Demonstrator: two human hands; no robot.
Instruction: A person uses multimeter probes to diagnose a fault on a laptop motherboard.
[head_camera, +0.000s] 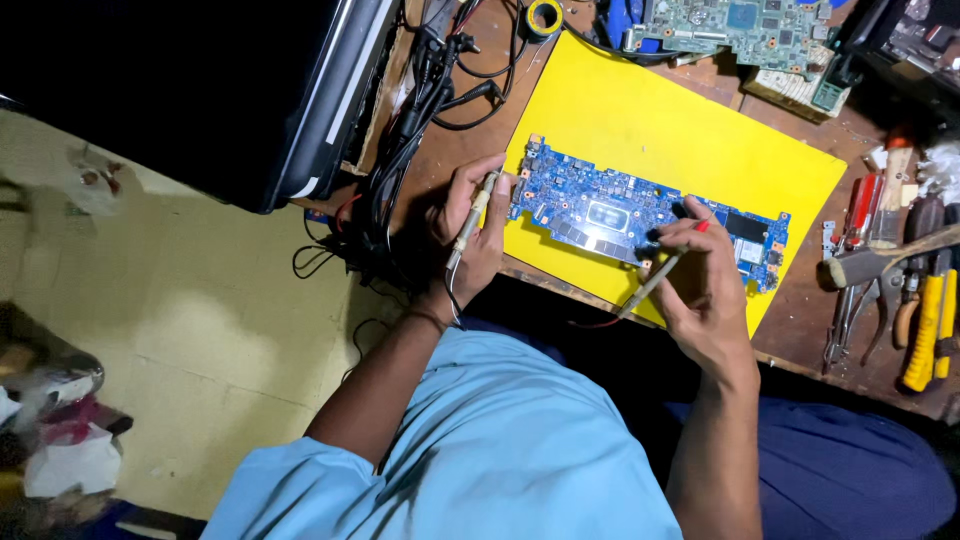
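1. Our left hand (470, 225) pinches a slim test probe (470, 218), its tip at the left edge of the blue circuit board (600, 205).
2. Our right hand (700, 285) grips a red-tipped probe (665, 268), its tip touching the board just ahead of the fingers.
3. The board lies between both hands on a yellow sheet (650, 120) covering the worktop (800, 320).
4. Pliers and screwdrivers (900, 290) lie right of the right hand.
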